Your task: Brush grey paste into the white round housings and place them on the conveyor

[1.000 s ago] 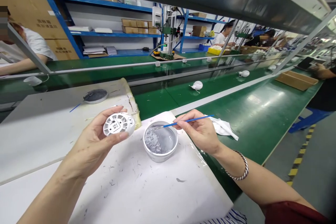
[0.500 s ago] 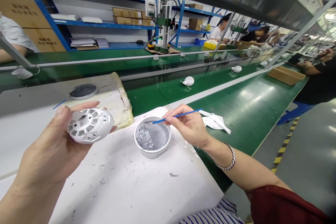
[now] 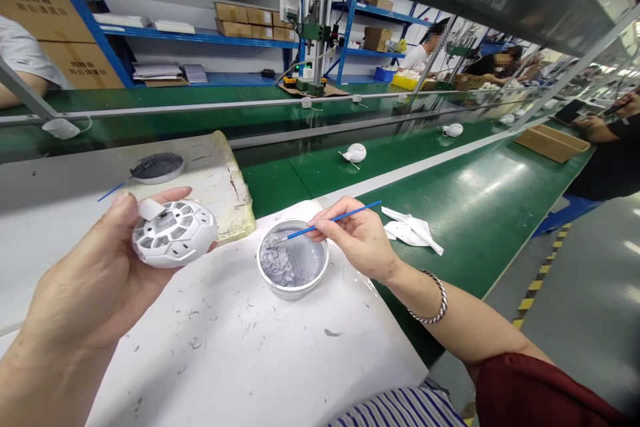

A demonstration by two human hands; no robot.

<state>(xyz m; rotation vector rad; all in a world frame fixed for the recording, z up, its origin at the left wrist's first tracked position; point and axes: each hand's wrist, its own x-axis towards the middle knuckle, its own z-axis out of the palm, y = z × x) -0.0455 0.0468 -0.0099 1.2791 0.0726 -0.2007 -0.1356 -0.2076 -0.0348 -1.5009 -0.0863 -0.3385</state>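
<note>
Blue-handled brush [image 3: 330, 222] pinched in your right hand [image 3: 357, 240] has its tip in the grey paste [image 3: 287, 260] of the tin [image 3: 293, 293] beside that hand, while your cupped left hand [image 3: 85, 273] grips the white vented housing [image 3: 175, 233].

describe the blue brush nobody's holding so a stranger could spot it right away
At the near edge of the green conveyor belt, a stained cream pad carries a round dish of dark grey paste. A thin blue-handled brush sticks out from that dish toward the left. Unlike the matching brush in the right hand, nobody holds it.
</note>
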